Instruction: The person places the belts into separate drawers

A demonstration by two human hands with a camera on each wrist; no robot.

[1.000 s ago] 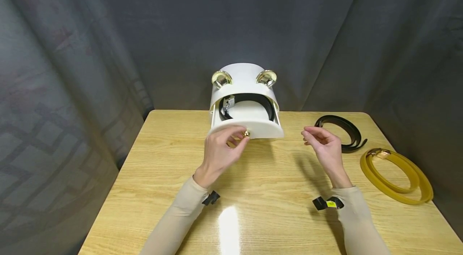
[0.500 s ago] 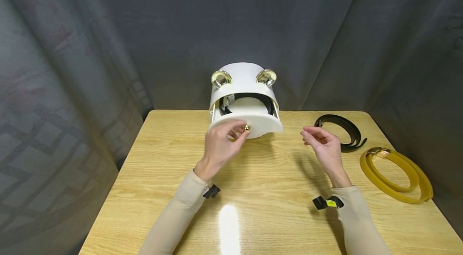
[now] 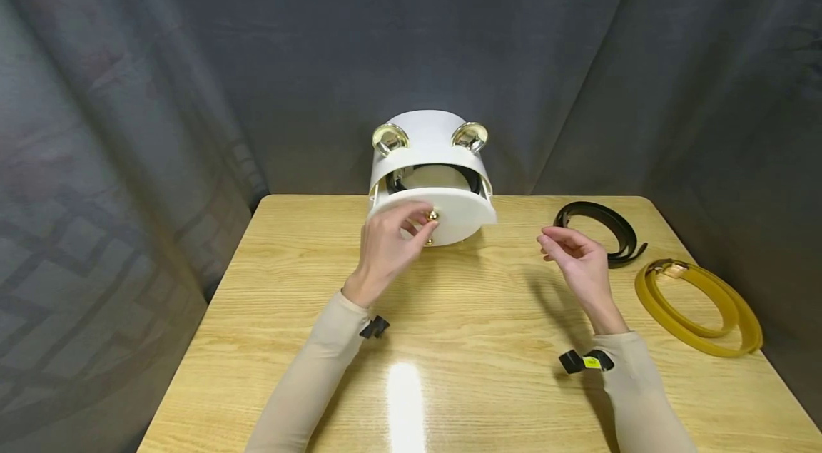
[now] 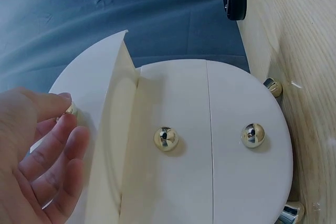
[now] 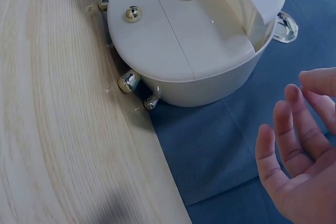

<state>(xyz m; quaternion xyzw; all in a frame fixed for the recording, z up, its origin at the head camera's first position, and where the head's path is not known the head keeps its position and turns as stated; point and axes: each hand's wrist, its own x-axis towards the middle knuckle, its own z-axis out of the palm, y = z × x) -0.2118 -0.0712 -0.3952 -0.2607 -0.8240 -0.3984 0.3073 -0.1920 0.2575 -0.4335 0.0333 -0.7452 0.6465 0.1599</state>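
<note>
A round white drawer box [image 3: 429, 130] with gold ear-like pieces on top stands at the back of the table. Its top drawer [image 3: 459, 214] is partly pulled out, and a coiled black belt [image 3: 474, 180] with a silver buckle shows inside. With thumb and fingertips, my left hand [image 3: 389, 242] pinches the drawer's gold knob [image 3: 433, 216]. In the left wrist view, two lower drawers sit flush, each with a gold knob [image 4: 166, 138]. My right hand [image 3: 581, 264] hovers above the table, right of the box, its fingers loosely bent around nothing.
On the right of the wooden table [image 3: 488, 382] lie a second coiled black belt [image 3: 619, 228] and a coiled mustard-yellow belt [image 3: 738, 310]. Short gold feet [image 5: 128, 81] hold the box up. Dark grey curtains [image 3: 514, 46] hang behind and beside the table.
My left hand has moved away from me with the knob, sliding the top drawer further into the box. Less of the belt inside shows now. The right hand has hardly moved.
</note>
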